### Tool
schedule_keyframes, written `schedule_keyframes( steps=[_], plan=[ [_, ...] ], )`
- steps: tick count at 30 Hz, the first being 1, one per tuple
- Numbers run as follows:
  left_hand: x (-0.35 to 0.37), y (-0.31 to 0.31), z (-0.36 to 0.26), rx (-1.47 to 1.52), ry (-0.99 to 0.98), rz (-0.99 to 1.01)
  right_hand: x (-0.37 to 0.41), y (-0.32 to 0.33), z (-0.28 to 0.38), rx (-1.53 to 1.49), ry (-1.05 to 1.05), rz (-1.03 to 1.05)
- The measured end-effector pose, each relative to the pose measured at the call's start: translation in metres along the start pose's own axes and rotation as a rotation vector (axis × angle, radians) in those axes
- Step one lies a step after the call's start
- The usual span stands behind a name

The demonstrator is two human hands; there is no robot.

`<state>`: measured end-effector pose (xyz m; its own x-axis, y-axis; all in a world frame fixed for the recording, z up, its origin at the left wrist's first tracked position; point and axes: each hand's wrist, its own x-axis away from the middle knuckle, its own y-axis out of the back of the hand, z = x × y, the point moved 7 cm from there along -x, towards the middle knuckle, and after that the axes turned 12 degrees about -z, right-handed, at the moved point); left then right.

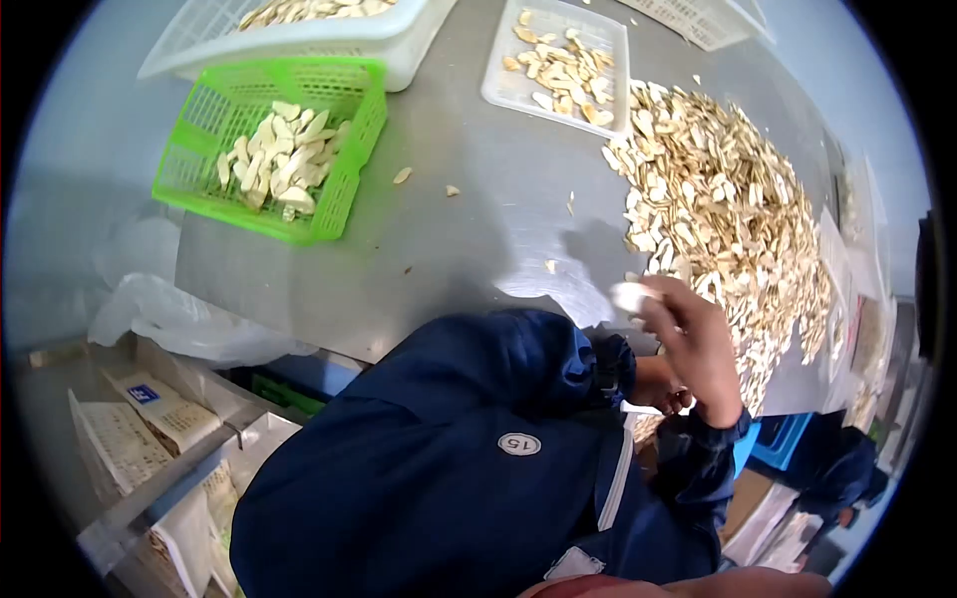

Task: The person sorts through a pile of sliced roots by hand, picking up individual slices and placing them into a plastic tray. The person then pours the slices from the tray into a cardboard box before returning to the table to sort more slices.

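Observation:
My right hand (693, 344) is raised over the near left edge of the large pile of pale dried slices (733, 199). Its thumb and fingers pinch a whitish slice (631, 296), blurred by motion. Just below it, my left hand (660, 385) has its fingers curled; whatever they hold is hidden, and the right hand partly covers it. A green basket (351, 189) with larger pale slices (289, 154) stands at the upper left. At the top, a clear shallow tray (498, 75) holds yellowish slices (568, 75).
Loose bits lie on the metal table (449, 229). A white basket (404, 50) stands behind the green one, and another white basket (698, 25) at the top right. A plastic bag (169, 314) hangs at the left edge. Another person (842, 473) is at the lower right.

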<state>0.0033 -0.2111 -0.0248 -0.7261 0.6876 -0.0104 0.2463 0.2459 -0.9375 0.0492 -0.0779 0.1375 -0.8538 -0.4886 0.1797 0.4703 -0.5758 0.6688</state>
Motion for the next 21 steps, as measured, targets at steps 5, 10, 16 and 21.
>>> schedule_keyframes(
  steps=[5, 10, 16, 21],
  plan=[
    [0.012, -0.016, -0.016, -0.121, 0.046, -0.060, -0.015, -0.072, 0.141, -0.551, 0.306, 0.219],
    [0.013, -0.016, -0.028, -0.171, 0.077, -0.140, -0.010, -0.041, 0.111, -0.525, 0.281, 0.043],
    [0.029, -0.010, -0.031, -0.145, 0.089, -0.152, 0.066, 0.075, -0.082, -0.406, -0.041, -0.961],
    [0.027, -0.020, -0.036, -0.223, 0.304, -0.161, 0.150, 0.071, -0.166, 0.367, -0.155, -1.041]
  ],
)
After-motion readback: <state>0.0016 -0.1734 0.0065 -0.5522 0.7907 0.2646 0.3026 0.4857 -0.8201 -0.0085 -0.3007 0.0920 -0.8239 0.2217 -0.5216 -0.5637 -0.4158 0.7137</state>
